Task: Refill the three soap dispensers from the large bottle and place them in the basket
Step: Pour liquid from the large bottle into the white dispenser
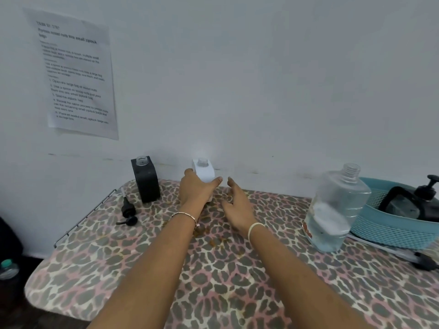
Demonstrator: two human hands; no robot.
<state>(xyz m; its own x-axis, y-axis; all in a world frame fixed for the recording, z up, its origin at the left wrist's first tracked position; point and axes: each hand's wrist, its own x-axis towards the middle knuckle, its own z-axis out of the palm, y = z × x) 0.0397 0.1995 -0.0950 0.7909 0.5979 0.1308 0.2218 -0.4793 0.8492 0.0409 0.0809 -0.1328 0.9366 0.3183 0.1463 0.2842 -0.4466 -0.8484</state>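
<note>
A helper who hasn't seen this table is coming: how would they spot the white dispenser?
Look at the leopard-print table, along its back edge by the wall. Two pumpless dispensers stand there; the white dispenser is the right one, gripped by the left hand, unlike the black dispenser beside it.

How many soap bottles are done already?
One looks done: the capped black dispenser sits in the basket. In hand: the left hand grips the white dispenser, its neck open; the right hand is open beside it. Left: the open black dispenser also lacks its pump; two pumps lie on the table. The large bottle stands uncapped.
</note>
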